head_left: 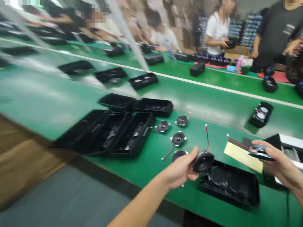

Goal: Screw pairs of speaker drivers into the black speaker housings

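Between the thumb and fingers of my left hand (181,171) is a round black speaker driver (203,162), its cone turned toward me and a red wire rising behind it. My right hand (281,160) grips a second speaker driver (259,152), held edge-on, with a red lead and white plug reaching left. Below and between the hands lies an open black speaker housing (236,184), round recesses inside it. Several loose drivers rest left of my left hand, among them one driver (178,138) with its wire trailing on the green table.
Several open black housings (132,135) stand at the left table edge. A yellow paper sheet (241,156) lies near my right hand, beside a white-and-black device (290,151). Beyond, a green conveyor (213,97) carries more housings, and people work across it.
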### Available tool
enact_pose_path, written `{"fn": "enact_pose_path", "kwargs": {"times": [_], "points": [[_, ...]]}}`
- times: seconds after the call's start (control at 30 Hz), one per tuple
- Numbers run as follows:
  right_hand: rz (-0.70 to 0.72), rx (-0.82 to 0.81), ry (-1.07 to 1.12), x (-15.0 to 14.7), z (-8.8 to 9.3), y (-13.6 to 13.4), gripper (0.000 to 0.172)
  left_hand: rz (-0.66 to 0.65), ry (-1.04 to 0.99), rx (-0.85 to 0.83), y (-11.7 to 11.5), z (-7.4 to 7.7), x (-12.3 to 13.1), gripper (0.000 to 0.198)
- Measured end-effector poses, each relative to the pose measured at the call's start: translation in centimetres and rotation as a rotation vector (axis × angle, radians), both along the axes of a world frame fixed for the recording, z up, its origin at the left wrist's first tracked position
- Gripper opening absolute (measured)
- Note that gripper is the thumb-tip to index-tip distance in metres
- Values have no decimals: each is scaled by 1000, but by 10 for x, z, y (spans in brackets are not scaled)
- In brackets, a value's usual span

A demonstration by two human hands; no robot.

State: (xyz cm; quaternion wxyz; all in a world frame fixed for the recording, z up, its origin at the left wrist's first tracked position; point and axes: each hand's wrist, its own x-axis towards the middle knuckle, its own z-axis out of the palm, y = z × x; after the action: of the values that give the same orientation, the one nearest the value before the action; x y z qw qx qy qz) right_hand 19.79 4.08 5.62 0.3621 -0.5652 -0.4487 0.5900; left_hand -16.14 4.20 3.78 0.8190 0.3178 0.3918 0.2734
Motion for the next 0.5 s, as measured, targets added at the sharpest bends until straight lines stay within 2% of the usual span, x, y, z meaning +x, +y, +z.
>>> {"fn": "enact_pose_path", "kwargs": {"times": [0.03, 0.13, 0.2, 0.23, 0.3, 0.37, 0.4, 0.5], "points": [[0, -23, 1, -1, -2, -14, 73, -63, 39, 28, 3, 5, -1, 73], [-11, -72, -15, -3, -8, -50, 79, -306, 347, 337, 10, 23, 3, 56], [19, -69, -87, -7, -12, -71, 70, -409, 532, 580, 9, 32, 12, 42], [55, -8, -187, -10, -14, -79, 61, -443, 607, 688, 7, 34, 18, 39], [159, 275, -518, -16, -19, -92, 45, -508, 755, 880, 1, 33, 30, 36], [238, 610, -836, -25, -25, -100, 41, -555, 914, 1052, -5, 25, 41, 39], [248, 720, -926, -29, -27, -102, 40, -568, 983, 1135, -8, 19, 46, 41], [279, 805, -1036, -40, -32, -105, 39, -603, 1084, 1340, -15, 1, 54, 46]]}}
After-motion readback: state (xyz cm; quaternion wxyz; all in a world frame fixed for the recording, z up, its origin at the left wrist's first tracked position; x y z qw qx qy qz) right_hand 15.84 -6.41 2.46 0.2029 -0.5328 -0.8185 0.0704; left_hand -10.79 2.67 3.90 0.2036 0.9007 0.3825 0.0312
